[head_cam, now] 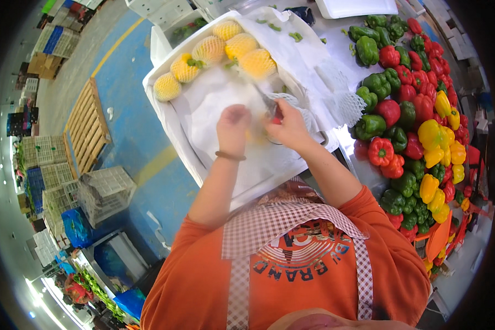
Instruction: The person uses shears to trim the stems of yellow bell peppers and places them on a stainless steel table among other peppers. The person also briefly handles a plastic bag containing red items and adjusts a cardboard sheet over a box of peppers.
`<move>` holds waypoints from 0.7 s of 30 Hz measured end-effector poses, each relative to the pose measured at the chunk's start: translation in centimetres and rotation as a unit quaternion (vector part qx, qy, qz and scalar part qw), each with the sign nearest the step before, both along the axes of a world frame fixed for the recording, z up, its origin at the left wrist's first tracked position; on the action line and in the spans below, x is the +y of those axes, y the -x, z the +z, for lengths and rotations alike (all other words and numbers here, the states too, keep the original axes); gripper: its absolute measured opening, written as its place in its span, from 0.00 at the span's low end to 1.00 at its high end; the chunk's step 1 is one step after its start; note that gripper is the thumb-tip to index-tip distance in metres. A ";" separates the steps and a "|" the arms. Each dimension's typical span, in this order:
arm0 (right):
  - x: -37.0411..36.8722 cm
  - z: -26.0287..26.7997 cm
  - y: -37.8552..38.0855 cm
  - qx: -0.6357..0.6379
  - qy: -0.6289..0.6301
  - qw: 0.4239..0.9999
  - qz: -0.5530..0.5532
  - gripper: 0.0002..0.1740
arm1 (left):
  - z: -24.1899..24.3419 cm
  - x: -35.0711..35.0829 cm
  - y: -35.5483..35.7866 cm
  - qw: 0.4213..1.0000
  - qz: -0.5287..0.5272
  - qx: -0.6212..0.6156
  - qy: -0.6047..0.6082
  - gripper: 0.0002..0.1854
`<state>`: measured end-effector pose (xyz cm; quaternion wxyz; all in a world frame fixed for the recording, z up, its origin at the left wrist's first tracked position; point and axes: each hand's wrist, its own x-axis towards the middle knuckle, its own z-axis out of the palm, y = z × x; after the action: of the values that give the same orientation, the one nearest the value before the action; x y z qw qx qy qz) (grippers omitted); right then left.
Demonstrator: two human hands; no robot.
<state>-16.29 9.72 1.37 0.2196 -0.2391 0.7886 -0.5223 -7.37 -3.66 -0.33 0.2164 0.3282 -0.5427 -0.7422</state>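
Observation:
My left hand (233,123), a dark band on its wrist, is blurred over the white lining of a foam box (189,152); whether it holds anything is unclear. Close to its right, my right hand (288,126) grips a small tool with a red-and-black handle and a metal blade or jaws (266,99), its exact kind blurred. Something yellow shows faintly between the hands. Yellow bell peppers in foam net sleeves (208,50) line the far side of the box. White foam netting (346,105) lies on the lining sheet to the right, and more is beneath my right hand.
Red, green and yellow bell peppers (412,99) are heaped on the table at right. Green stem pieces (295,36) lie on the sheet. Another white foam box (357,6) stands at the back. On the floor at left are a wooden pallet (87,123) and plastic crates (105,194).

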 end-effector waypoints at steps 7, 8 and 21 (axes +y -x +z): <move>1.3 -1.8 -1.9 -0.001 0.142 0.989 -0.029 0.26 | 3.7 1.0 0.7 0.966 -0.153 0.119 -0.169 0.12; 1.4 -2.0 -1.9 0.009 0.139 0.990 -0.033 0.26 | 3.9 1.1 1.1 0.972 -0.176 0.110 -0.108 0.13; 7.5 -1.4 3.2 0.043 -0.049 0.996 -0.066 0.26 | -6.4 -4.4 -0.3 0.955 0.020 -0.248 0.160 0.47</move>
<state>-19.53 17.26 -0.07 0.1622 -0.1974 0.8361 -0.4854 -7.11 -8.05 -6.74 0.1394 0.4737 -0.6845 -0.5363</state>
